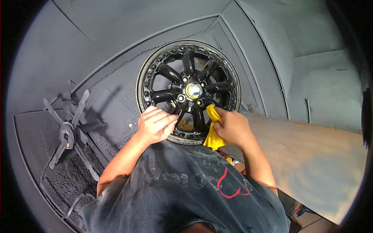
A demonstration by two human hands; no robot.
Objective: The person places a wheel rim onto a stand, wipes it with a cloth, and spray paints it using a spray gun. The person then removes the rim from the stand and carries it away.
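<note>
In the head view a glossy black wheel rim (169, 72) with thick spokes faces up in front of me. At its hub is a shiny round centre (193, 91) with a yellowish edge, ringed by several lug holes. My right hand (235, 130) grips a yellow cloth (213, 132) at the lower right of the rim, its upper end against a spoke. My left hand (155, 125) is closed at the lower left edge of the rim, fingertips near a lower spoke. What those fingers pinch, if anything, is hidden.
A metal stand with four arms (68, 135) is at the left, beside a dark rough panel (74, 171). Grey walls (128, 19) enclose the back and right. A wooden board (303, 155) lies at my right, and some small items (233, 161) show below my right hand.
</note>
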